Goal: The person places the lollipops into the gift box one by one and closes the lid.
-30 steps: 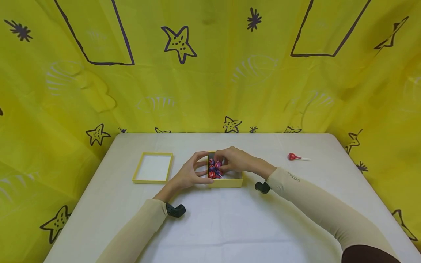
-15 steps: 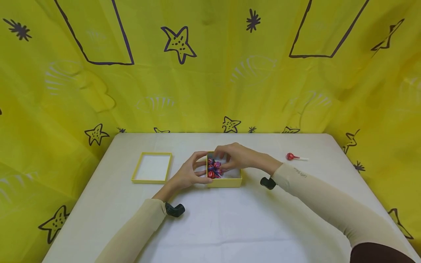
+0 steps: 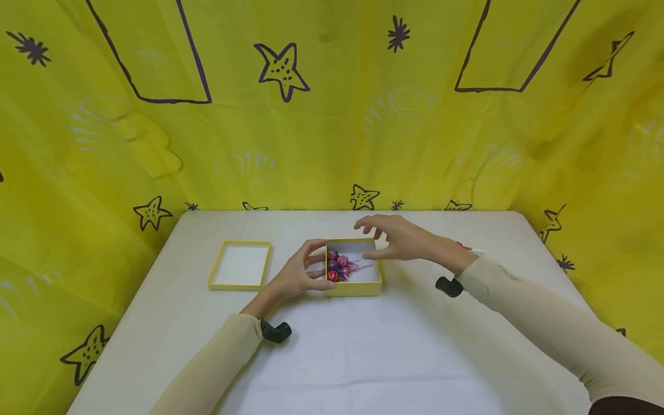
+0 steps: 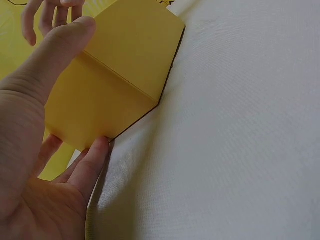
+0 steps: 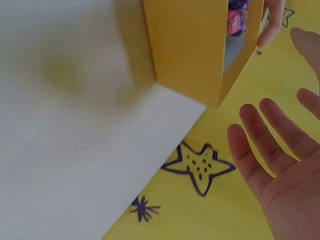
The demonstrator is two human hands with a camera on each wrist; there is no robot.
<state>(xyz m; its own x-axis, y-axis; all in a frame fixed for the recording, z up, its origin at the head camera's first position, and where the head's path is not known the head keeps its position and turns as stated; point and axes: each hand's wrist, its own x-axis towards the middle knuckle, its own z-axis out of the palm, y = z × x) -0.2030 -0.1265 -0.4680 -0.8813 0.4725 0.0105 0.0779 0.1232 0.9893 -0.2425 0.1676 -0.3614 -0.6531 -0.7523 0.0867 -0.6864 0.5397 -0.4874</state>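
A yellow open-topped box [image 3: 354, 289] stands on the table with several lollipops [image 3: 339, 266] in it, their red and purple wrapped heads at its left end and white sticks pointing right. My left hand [image 3: 294, 278] holds the box's left end, thumb at the front corner and fingers along the end and far side; the left wrist view shows thumb and fingertips against the yellow walls [image 4: 102, 97]. Over the box's right edge hovers my right hand [image 3: 404, 237], fingers spread and nothing between them. In the right wrist view its fingers [image 5: 265, 135] are apart from the box.
Left of the box lies a shallow yellow-rimmed lid [image 3: 236, 286], white inside up. A single red lollipop [image 3: 478, 251] lies at the right, partly hidden behind my right forearm. A yellow curtain [image 3: 321, 144] hangs behind the white-covered table [image 3: 332, 346].
My right hand has let go of the lollipops in the box, risen and moved right, its fingers spreading. The left hand stays on the box. The forearm now covers part of the single lollipop.
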